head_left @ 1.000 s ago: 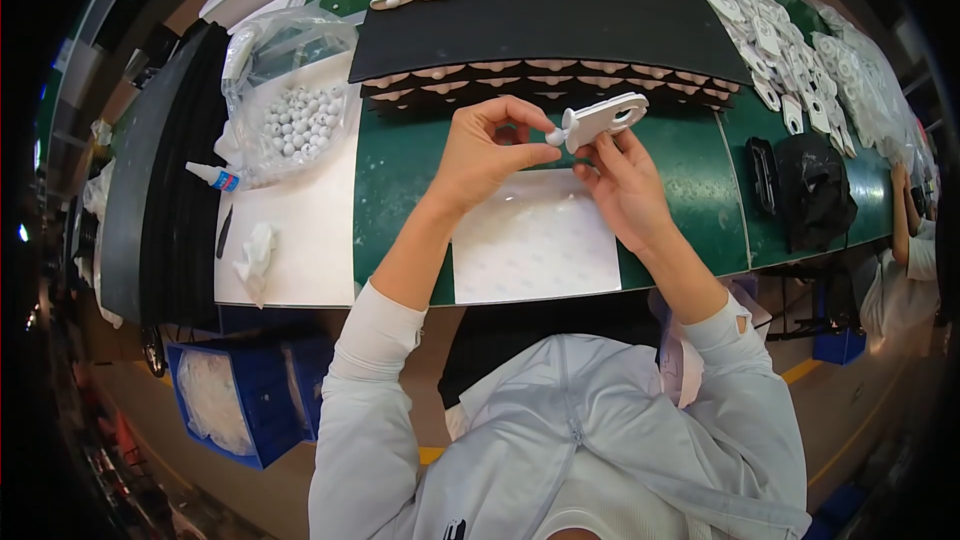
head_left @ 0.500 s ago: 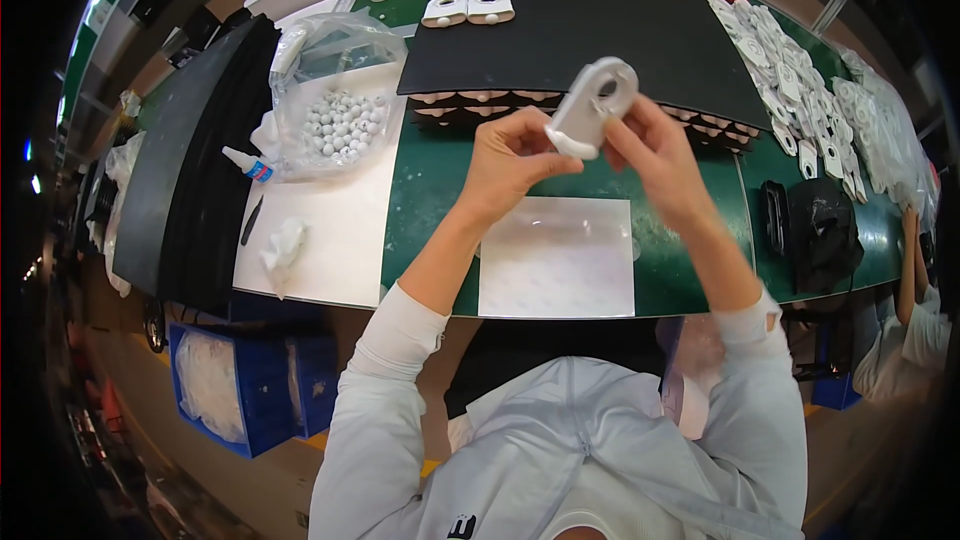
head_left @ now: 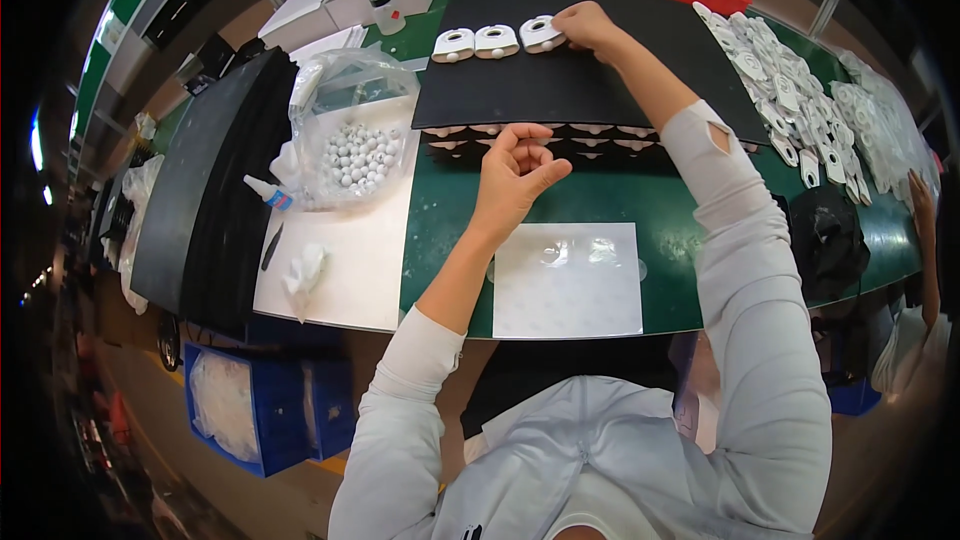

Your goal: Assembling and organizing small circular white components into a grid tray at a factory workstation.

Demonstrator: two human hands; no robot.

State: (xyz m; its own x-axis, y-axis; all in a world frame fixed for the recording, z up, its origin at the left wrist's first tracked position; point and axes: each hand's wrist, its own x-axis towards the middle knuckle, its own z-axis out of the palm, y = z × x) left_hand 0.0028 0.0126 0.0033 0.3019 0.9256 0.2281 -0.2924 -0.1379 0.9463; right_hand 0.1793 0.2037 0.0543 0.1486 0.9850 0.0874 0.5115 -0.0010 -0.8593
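At upper centre your right hand (head_left: 588,28) pinched a white piece (head_left: 540,39); a sideways slip could have nudged its neighbour (head_left: 495,43). Your left hand (head_left: 513,183) seemed empty, loosely curled.

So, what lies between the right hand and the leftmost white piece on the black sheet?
In the head view, two others: the middle piece, beside the leftmost piece, and the third piece, which the right hand touches.

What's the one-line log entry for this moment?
right hand: grip on white holed piece, over black sheet | left hand: open, empty | left of piece: two similar pieces
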